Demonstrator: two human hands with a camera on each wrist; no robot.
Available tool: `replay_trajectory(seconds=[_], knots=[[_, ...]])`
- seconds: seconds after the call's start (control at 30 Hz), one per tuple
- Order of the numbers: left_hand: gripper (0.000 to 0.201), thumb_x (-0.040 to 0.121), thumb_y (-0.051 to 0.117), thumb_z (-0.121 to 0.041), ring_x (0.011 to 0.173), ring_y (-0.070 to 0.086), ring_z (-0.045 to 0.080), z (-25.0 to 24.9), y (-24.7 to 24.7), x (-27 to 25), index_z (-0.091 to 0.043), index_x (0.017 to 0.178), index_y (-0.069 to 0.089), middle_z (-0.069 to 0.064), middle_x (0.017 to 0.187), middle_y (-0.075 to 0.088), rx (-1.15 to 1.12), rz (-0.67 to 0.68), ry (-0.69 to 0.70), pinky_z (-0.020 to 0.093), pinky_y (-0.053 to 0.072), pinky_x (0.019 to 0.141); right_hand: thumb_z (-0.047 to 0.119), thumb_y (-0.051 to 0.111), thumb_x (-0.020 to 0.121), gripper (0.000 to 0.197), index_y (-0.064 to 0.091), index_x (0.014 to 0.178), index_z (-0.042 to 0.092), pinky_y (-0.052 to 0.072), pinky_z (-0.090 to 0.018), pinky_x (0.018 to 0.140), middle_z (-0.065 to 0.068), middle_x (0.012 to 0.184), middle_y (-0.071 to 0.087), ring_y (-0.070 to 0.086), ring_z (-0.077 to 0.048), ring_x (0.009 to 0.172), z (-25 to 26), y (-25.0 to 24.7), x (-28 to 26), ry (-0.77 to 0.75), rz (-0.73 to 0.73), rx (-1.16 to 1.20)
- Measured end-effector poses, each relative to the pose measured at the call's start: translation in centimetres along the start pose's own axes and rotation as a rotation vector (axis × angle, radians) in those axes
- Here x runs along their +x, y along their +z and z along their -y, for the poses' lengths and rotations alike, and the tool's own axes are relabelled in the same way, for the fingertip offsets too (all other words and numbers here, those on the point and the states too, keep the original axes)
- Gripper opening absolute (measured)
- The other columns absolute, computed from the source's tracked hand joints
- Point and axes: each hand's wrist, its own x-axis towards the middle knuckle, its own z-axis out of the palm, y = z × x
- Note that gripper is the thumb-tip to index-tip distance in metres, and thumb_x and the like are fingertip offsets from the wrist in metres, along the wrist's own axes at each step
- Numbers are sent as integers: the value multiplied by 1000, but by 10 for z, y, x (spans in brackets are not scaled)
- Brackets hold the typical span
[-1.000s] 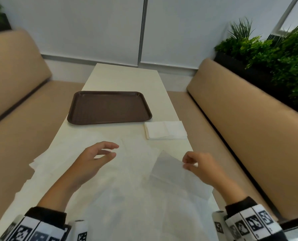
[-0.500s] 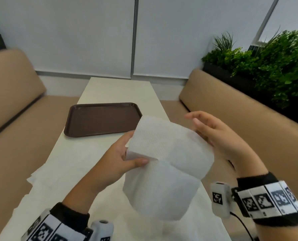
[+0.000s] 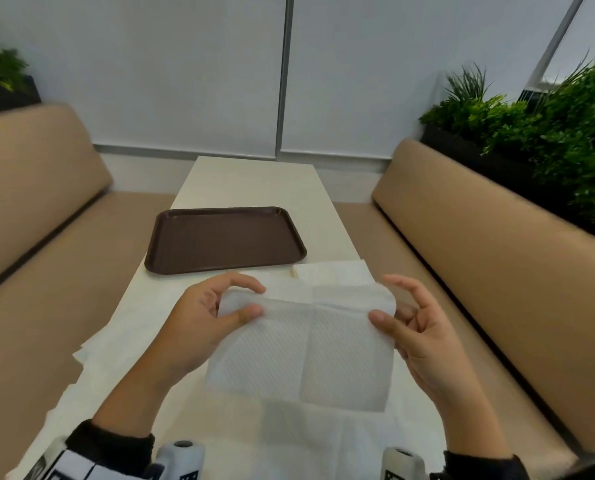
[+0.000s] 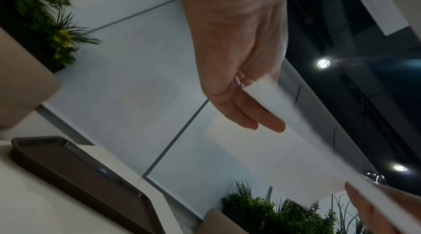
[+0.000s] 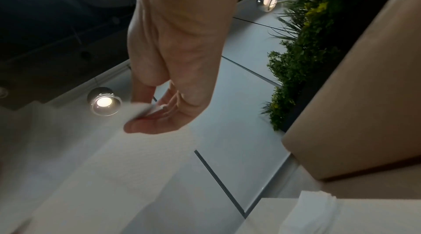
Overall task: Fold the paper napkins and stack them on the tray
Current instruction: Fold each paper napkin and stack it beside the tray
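I hold one white paper napkin (image 3: 303,348) up above the table, its top edge folded over toward me. My left hand (image 3: 220,313) pinches its upper left corner between thumb and fingers. My right hand (image 3: 403,323) pinches the upper right corner with the thumb in front. In the left wrist view the napkin (image 4: 284,135) runs from my left fingers (image 4: 255,119) down to the right hand. In the right wrist view the napkin (image 5: 109,162) hangs from my right fingers (image 5: 154,126). The brown tray (image 3: 192,265) lies empty farther along the table.
A small stack of folded napkins (image 3: 334,271) lies right of the tray's near corner. Several unfolded napkins (image 3: 123,348) are spread over the near table. Tan benches (image 3: 497,258) flank the narrow table (image 3: 254,181), with plants (image 3: 545,133) behind the right one.
I lifted a napkin off the table with the right hand, then took it in both hands. The napkin now hangs squarer and lower, each hand pinching an upper corner.
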Motion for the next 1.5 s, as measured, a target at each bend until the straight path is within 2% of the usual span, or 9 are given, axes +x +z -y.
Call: replay_trajectory(seconds=[0.1,0.3,0.57,0.7,0.77,1.03,1.13,1.33,1.5], knots=[[13,71,75,-26,86,67,21,-1,-3,1,-33,81,72,-8,91,70,8,-12,-7,30,57,67,40,89,53,59,69,105,22,54,-22,70,-13,95,72,69,-19,85,-2,2,1,-51,9,-95],[17,63,73,-35,78,65,17,0,1,-1,-29,78,74,-5,84,71,2,-79,12,31,53,64,7,75,67,27,74,90,22,51,-14,64,7,96,71,66,-6,79,0,14,3,-102,-22,-188],[3,72,72,-30,84,63,11,-1,-1,0,-29,70,74,-10,85,69,156,-155,80,22,48,70,19,72,74,10,75,80,27,46,-11,62,13,83,71,61,-4,74,-6,11,6,-97,-136,-314],[15,75,69,-50,111,47,-6,-14,-1,1,-35,75,68,-27,113,53,426,-82,242,14,35,87,54,72,66,22,65,85,45,35,-8,78,26,94,50,47,2,100,-7,5,5,-148,-202,-694],[20,79,58,-58,111,50,5,-18,-3,6,-39,80,64,-26,106,60,596,31,322,25,35,94,67,71,63,36,61,92,47,30,-2,87,26,107,48,39,5,114,2,13,7,-233,-114,-791],[14,80,45,-65,104,45,21,-47,7,22,-55,73,52,-15,89,61,941,202,323,36,25,98,26,78,77,37,43,73,36,43,-8,71,5,82,73,67,-4,82,17,66,28,-300,183,-716],[18,76,47,-68,97,49,21,-52,-2,21,-54,78,58,-18,81,64,851,206,296,41,33,97,16,79,77,42,42,69,35,49,-12,72,6,80,74,68,-5,75,15,56,29,-288,205,-645],[11,81,71,-27,74,62,0,-65,-17,25,-33,72,73,-15,75,70,557,184,180,24,43,69,2,76,77,29,63,72,28,53,-22,78,10,73,70,69,-11,74,1,24,28,-268,278,-636],[12,86,63,-23,73,67,22,-45,-28,36,-31,90,71,4,77,72,389,234,70,32,49,73,-3,69,82,33,76,75,29,53,-21,81,8,84,74,70,-10,84,-12,-13,33,-127,303,-675]])
